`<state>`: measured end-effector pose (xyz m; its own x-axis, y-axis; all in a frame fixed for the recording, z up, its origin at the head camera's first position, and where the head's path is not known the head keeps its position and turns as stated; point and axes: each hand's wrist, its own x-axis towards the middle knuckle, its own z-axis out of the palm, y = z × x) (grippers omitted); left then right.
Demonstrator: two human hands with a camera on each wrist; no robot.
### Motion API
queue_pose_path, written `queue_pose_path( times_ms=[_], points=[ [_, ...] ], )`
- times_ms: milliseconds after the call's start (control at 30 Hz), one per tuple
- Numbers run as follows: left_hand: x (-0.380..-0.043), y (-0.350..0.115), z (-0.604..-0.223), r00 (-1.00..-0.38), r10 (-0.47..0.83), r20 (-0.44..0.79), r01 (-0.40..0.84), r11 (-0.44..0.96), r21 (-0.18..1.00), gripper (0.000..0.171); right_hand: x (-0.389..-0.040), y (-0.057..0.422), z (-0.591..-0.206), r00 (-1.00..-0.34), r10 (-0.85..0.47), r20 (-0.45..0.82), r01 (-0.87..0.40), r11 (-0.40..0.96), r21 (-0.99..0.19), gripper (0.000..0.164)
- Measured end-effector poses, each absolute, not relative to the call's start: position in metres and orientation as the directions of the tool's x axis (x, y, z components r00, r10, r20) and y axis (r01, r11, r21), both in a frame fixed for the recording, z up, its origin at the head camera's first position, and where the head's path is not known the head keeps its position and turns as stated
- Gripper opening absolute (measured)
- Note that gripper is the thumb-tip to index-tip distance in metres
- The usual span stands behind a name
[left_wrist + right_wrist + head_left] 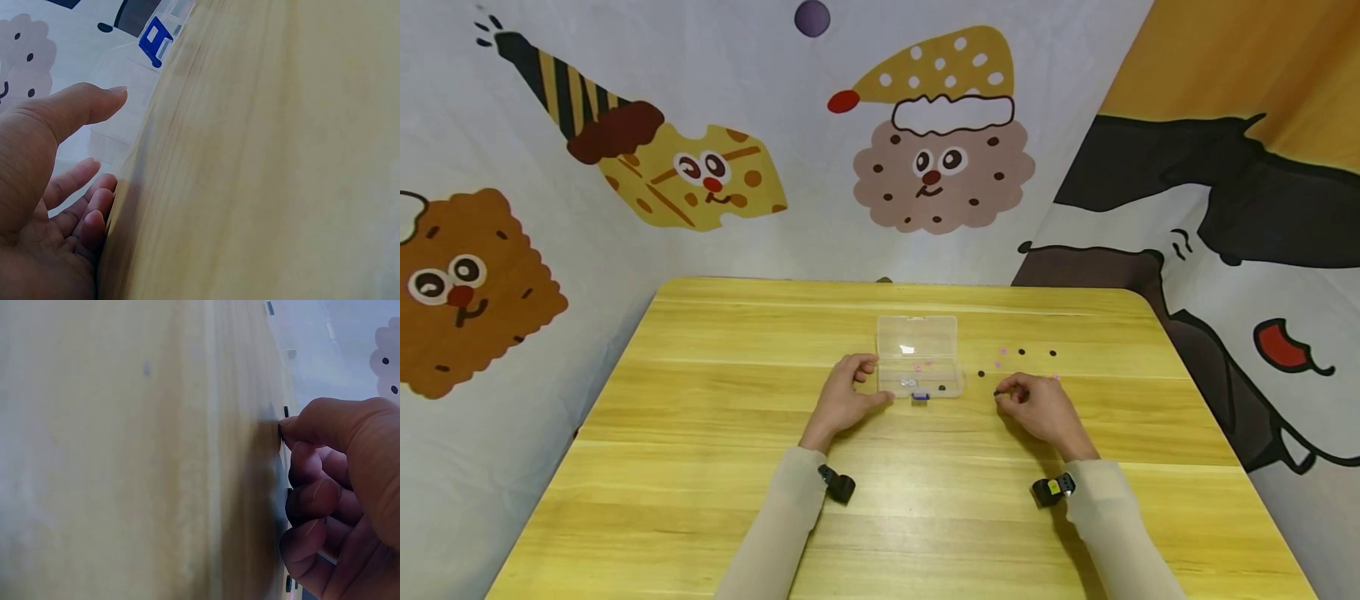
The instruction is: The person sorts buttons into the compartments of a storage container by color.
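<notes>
A clear plastic box [919, 337] stands on the table with its lid raised at the back and a blue latch [154, 42] at its front. Small pink, black and clear pieces lie inside. My left hand [844, 400] rests at the box's left side, thumb near the front corner and fingers by the back one; whether they touch it I cannot tell. To the right of the box, my right hand [1037, 406] pinches a small black disc [997, 393] between thumb and forefinger, close to the tabletop. Most of that disc is hidden by the fingertips.
Several loose black discs [1022, 352] and pink pieces [1003, 352] are scattered on the wooden table [715, 467] to the right of the box, beyond the right hand. A cloth with cartoon prints [820, 208] hangs behind the table.
</notes>
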<state>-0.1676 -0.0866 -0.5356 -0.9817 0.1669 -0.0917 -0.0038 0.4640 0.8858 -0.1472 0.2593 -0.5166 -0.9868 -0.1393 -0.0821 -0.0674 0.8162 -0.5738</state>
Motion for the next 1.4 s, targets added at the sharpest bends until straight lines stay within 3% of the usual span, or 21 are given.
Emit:
queue_pose_path(
  times_ms=[700,1400],
  points=[
    [-0.1671,-0.0874,-0.5355,-0.983,0.161,-0.091,-0.007,0.457,0.889,0.067,-0.1475,0.2555,-0.5144,-0.990,-0.128,-0.050,-0.084,0.852,-0.517,0.009],
    [-0.1673,-0.0865,-0.5368,-0.983,0.163,-0.089,-0.003,0.464,0.886,0.067,-0.1436,0.2565,-0.5153,-0.993,-0.105,-0.052,-0.060,0.839,-0.541,0.010]
  ],
)
